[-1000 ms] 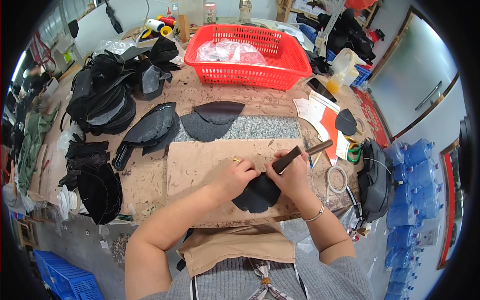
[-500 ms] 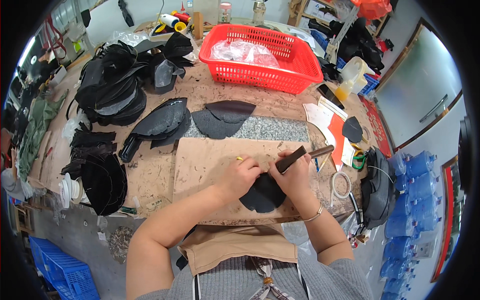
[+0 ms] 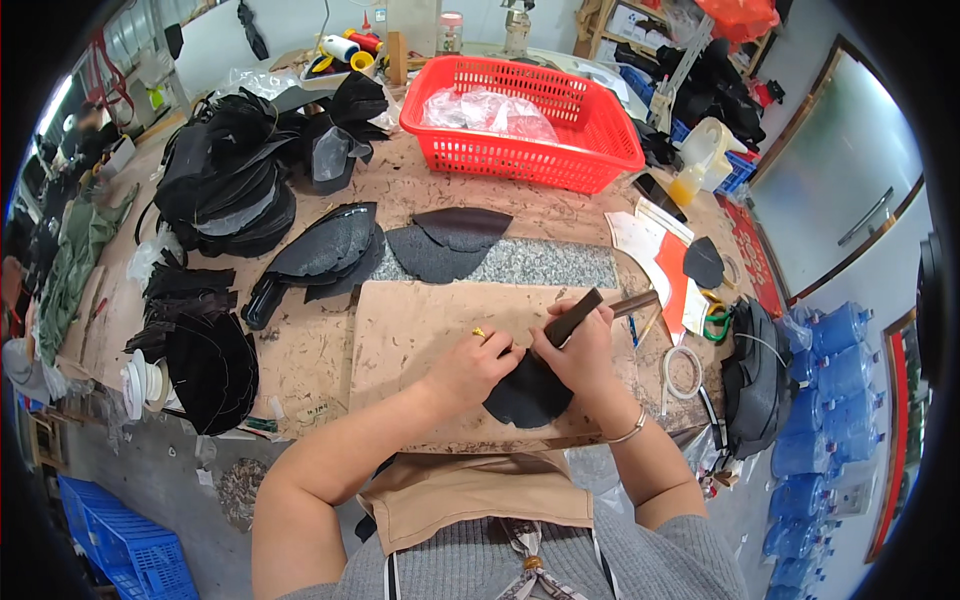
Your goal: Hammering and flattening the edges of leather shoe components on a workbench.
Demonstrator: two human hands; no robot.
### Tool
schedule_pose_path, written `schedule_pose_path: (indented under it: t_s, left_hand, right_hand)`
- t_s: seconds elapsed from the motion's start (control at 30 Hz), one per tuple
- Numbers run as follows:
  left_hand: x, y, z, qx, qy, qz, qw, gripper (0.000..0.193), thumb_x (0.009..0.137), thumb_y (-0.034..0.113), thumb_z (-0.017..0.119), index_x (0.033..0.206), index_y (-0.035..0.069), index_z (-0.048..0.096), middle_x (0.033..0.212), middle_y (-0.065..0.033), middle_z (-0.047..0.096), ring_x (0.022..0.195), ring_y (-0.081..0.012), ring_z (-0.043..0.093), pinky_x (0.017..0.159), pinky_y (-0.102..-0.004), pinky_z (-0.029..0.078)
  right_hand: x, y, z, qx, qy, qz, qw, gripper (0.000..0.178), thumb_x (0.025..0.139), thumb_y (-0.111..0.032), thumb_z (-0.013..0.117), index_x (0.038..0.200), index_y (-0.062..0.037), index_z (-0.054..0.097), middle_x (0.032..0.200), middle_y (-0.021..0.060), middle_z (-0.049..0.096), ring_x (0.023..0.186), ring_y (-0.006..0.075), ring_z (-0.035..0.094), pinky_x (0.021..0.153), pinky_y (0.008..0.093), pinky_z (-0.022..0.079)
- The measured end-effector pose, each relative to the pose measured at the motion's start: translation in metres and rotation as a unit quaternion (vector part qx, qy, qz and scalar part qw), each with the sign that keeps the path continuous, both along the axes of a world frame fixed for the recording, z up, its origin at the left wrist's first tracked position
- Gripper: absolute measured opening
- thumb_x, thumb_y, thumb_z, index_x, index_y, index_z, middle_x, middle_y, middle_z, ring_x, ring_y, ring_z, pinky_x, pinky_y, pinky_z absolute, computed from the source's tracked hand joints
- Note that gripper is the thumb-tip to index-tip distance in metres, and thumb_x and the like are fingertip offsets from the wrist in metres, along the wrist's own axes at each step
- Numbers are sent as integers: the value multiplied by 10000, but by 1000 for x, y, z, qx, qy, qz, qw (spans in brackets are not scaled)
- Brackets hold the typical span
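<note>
A rounded black leather-like piece (image 3: 530, 397) lies on the tan work board (image 3: 395, 345) in front of me. My left hand (image 3: 466, 373) pinches the far left edge of this piece between thumb and fingers. In my right hand (image 3: 584, 360) is a hammer (image 3: 575, 317), gripped close to its long dark head, its wooden handle sticking out to the right. The lower end of the head and my right fingertips meet the piece's far edge, partly hidden by the hand. Beyond the board, layered black pieces (image 3: 450, 243) rest on a speckled stone slab (image 3: 560, 262).
A red plastic basket (image 3: 520, 163) with clear bags stands at the back. Black cut pieces (image 3: 225, 190) pile up on the left, with more stacked nearer (image 3: 210, 375). To the right are a tape roll (image 3: 683, 371), green-handled scissors (image 3: 717, 322) and white-and-orange sheets (image 3: 650, 250).
My left fingers have shifted slightly along the piece's edge. The hammer and my right hand have moved a little to the left. The view has shifted slightly.
</note>
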State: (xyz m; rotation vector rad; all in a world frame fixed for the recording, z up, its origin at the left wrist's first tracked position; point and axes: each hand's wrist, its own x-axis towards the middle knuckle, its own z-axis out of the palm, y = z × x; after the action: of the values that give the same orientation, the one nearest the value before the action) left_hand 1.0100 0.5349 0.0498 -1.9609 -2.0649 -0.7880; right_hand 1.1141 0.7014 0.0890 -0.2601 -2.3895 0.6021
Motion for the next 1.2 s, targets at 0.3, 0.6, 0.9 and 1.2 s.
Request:
schedule_pose_path:
  t_s: [0.3,0.6,0.9,1.2]
  left_hand:
    - [-5,-2,-8,81,-121,14,989,238,766,26,575,982,47,673,934,-92,582,870,-269,570,790,-361,486]
    - [-3,-2,-7,56,-69,19,996,197,764,17,610,945,55,676,920,-81,587,863,-266,579,783,-364,485]
    - [-7,-9,-5,62,-178,25,982,168,776,36,631,934,57,684,906,-85,593,851,-276,586,780,-373,493]
    - [0,-17,-2,33,-76,52,995,200,766,31,628,959,48,679,941,-83,598,919,-264,579,803,-372,480]
  right_hand:
    - [-8,-2,2,42,22,25,999,278,667,-149,800,853,-77,606,790,15,643,803,237,606,832,374,369]
    - [-11,-1,-3,49,44,27,997,296,668,-163,808,874,-78,613,745,24,635,777,243,598,824,388,374]
    - [-10,-8,-9,42,50,15,998,274,681,-164,801,868,-83,618,767,10,648,770,243,602,852,393,368]
    - [-13,-18,-14,99,61,37,993,310,674,-163,808,896,-83,606,761,10,637,765,226,603,850,380,364]
